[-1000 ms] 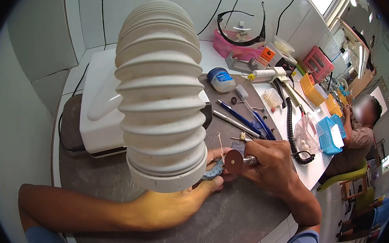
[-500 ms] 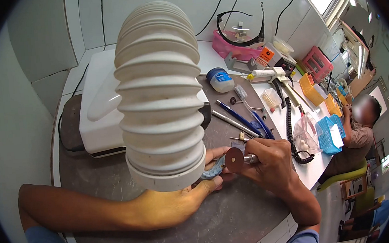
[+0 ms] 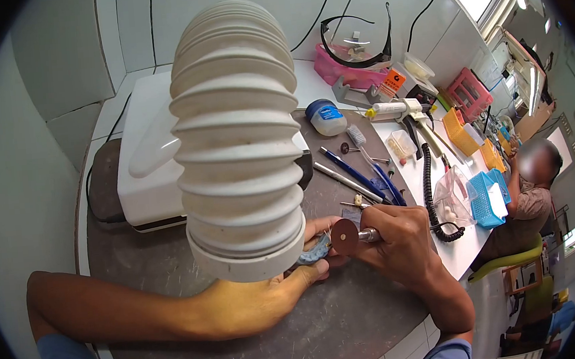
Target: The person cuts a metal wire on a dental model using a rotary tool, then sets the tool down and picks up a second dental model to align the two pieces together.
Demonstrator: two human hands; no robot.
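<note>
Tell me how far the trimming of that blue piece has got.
Mid-job. The left hand pinches the blue piece; the right hand holds the handpiece, its brown disc at the piece's edge. How much edge is finished or left: hidden by the suction hose.

My left hand pinches the blue curved piece between thumb and fingers, just above the grey tabletop. The piece is pale blue and arched like a horseshoe. Only its right end shows, because the white ribbed hose hides the rest. The handpiece lies gripped in my right hand, its short metal neck pointing left, nearly level. On its tip sits a thin, round, reddish-brown disc, its flat face towards me and its lower left edge right at the blue curved piece.
</note>
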